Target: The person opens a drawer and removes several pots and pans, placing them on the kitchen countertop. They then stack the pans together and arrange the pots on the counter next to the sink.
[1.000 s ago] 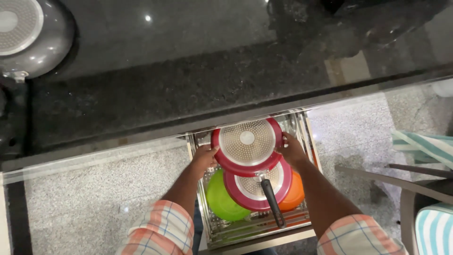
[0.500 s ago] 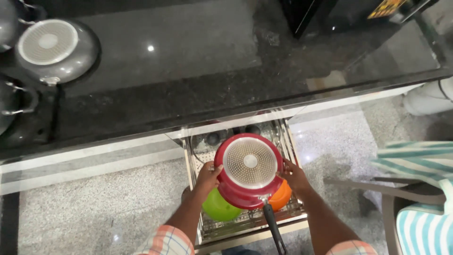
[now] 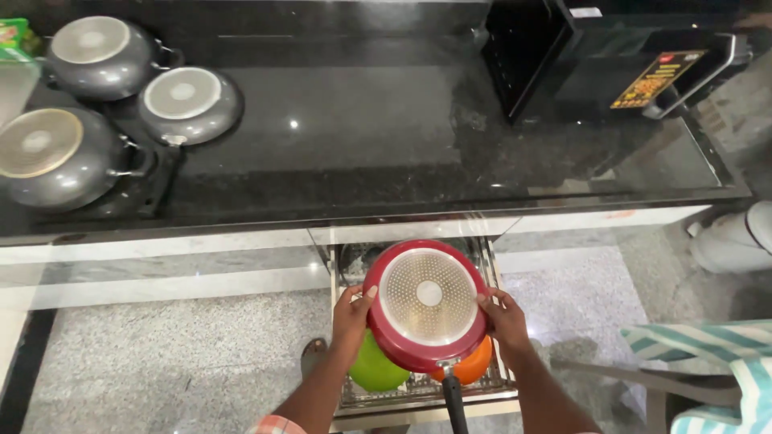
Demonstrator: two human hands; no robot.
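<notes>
1. Red frying pan [image 3: 426, 305] is held bottom up above an open pull-out drawer rack [image 3: 418, 384], its pale dotted base facing the camera and its black handle [image 3: 453, 402] pointing toward the person.
2. The pan's left rim is gripped by the left hand [image 3: 351, 315], with the thumb laid on the red edge; the forearm rises from the lower frame edge.
3. The pan's right rim is gripped by the right hand [image 3: 505, 320], fingers curled over the edge, so the pan is clasped between both hands.
4. Beneath the pan, a green bowl [image 3: 375, 371] and an orange bowl [image 3: 469, 366] are seen in the wire rack, partly covered by the pan.
5. The rack's side rails lie just beside both hands; the front lip of the dark stone surface [image 3: 386, 169] runs just above the pan's far rim.
6. A broad bare stretch of the surface is left open in the middle.
7. Three grey pans [image 3: 104, 104] are set upside down at the surface's left end, and a black oven [image 3: 611, 64] stands at the right end.
8. Speckled floor [image 3: 161, 354] lies open to the left of the drawer; a striped cloth [image 3: 708, 354] lies well apart at the right.
</notes>
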